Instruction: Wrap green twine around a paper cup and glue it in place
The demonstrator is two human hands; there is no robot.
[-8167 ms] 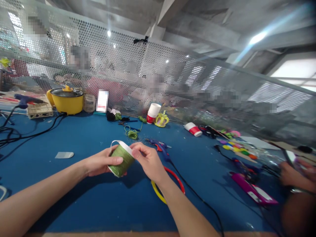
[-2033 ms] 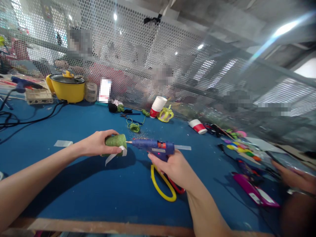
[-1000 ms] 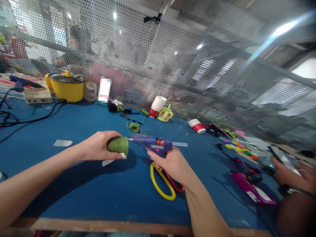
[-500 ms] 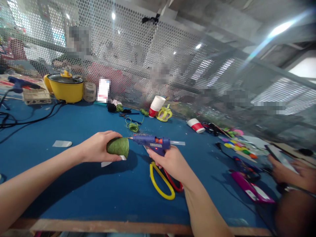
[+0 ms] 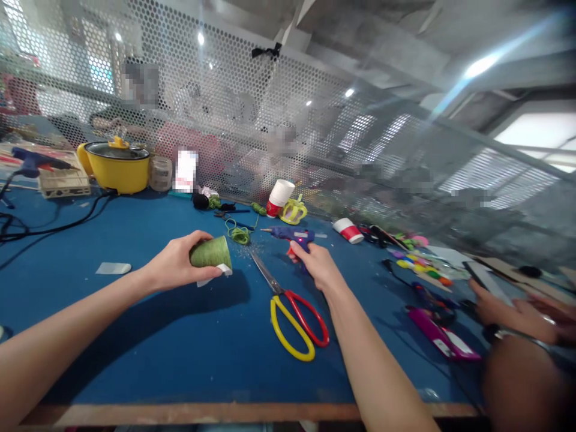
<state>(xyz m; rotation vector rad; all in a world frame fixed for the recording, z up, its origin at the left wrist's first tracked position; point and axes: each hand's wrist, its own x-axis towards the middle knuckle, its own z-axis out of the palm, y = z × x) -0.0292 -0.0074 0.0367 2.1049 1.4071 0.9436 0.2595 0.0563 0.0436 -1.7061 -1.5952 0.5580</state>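
Observation:
My left hand grips a paper cup wrapped in green cord, held on its side above the blue table. A white paper strip hangs from the cup under my fingers. Farther out, my right hand is stretched forward and closed on the handle of a blue hot glue gun, whose nozzle points left and sits well clear of the cup. Scissors with red and yellow handles lie open on the table between my arms.
A yellow pot, a jar and a second glue gun stand at the far left, with black cables. Green cord, red-and-white cups and coloured craft pieces lie along the mesh fence. Another person's hands work at the right.
My right hand has carried the glue gun away from the cup, forward and to the right. The scissors now show in full. My left hand still holds the cup in place.

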